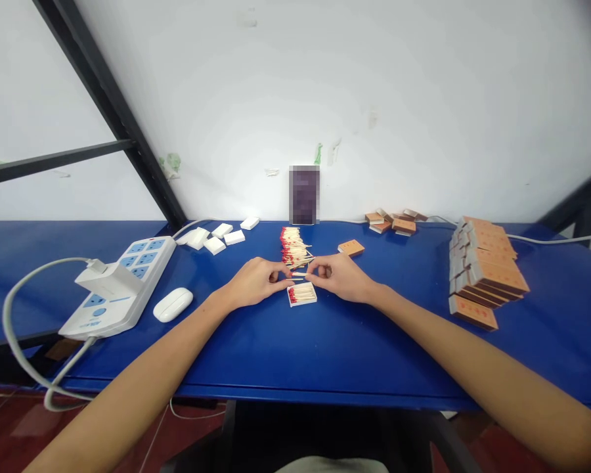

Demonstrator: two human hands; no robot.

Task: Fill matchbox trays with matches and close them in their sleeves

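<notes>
1. Left hand [257, 281]: thumb and finger pinched on red-head end of matches [300, 274]; count unclear.
2. Right hand [342, 278]: thumb and finger pinched at plain end.
3. Matches sit between loose match pile [294, 249] and white tray [304, 304] holding more.

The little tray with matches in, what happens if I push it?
The white tray would probably slide rather than tip, since it lies low and flat. Its matches might spill if it tilted, because the top is open.
</notes>
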